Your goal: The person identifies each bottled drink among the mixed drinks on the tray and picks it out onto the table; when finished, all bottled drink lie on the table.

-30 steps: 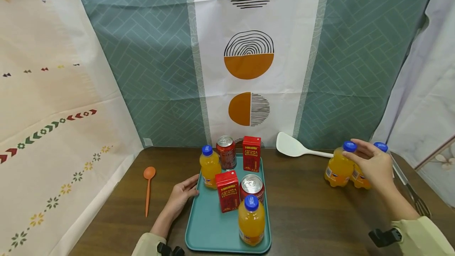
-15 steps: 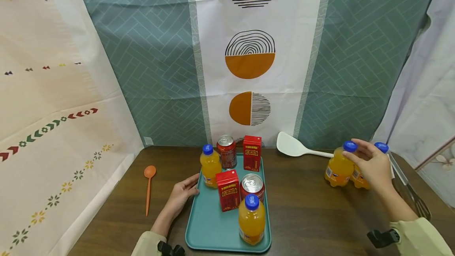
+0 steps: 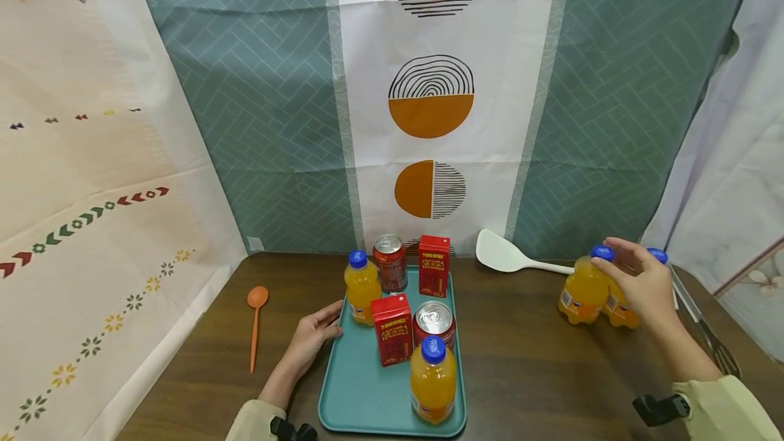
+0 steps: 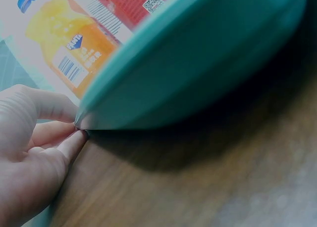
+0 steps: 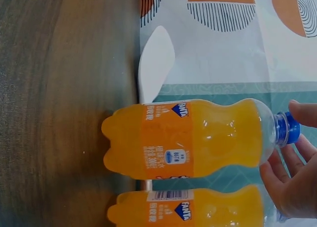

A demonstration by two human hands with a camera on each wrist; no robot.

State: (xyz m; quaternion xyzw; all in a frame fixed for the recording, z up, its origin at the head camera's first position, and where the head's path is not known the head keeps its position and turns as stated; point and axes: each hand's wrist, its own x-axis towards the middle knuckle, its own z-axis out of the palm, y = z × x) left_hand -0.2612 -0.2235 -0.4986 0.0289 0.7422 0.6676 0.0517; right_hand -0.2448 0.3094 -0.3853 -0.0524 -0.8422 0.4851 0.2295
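Observation:
In the head view my right hand [image 3: 643, 288] pinches an orange soda bottle [image 3: 583, 295] by its blue cap and neck. The bottle stands upright on the table; the right wrist view shows the thumb [image 5: 304, 113] at the cap and fingers at the neck. A second orange soda bottle [image 3: 621, 308] stands close beside it, partly behind the hand. My left hand [image 3: 309, 339] holds the left rim of a teal tray [image 3: 361, 403] between fingertips. On the tray stand two more orange soda bottles [image 3: 433, 383], two red cans [image 3: 390, 267] and two red drink cartons [image 3: 393, 332].
A white spatula [image 3: 499, 252] lies at the back, its handle running behind the right-hand bottles. Far right lies a whisk [image 3: 723, 356], partly behind the right arm. An orange spoon [image 3: 255, 318] lies left of the tray on the wooden table [image 3: 520, 373]. Cloths hang behind.
The right hand and the bottle it pinches have barely shifted. The left hand stays at the tray's rim, and the things on the tray stay put.

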